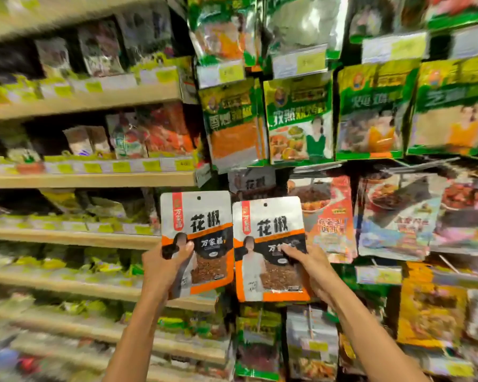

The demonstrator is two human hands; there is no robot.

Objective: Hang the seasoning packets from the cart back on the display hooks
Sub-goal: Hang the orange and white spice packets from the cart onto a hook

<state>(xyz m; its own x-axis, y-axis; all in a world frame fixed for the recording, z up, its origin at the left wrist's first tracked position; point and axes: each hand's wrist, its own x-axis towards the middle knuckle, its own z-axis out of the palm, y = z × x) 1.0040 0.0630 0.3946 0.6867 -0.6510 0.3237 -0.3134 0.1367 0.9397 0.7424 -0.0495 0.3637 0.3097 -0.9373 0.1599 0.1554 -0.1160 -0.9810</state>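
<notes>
Two matching seasoning packets, white and orange with black print and a hang hole at the top, are held up side by side in front of the display. My left hand (166, 267) grips the left packet (202, 216) at its lower left, thumb across the front. My right hand (312, 267) pinches the right packet (271, 224) at its right edge. Just above and behind them hangs another packet of the same kind (253, 183), partly hidden. The hooks themselves are covered by hanging packets. No cart is in view.
Green packets (298, 119) hang in rows above, red and orange ones (392, 213) to the right, more below (260, 340). Wooden shelves (89, 179) with blurred goods and yellow price tags fill the left side.
</notes>
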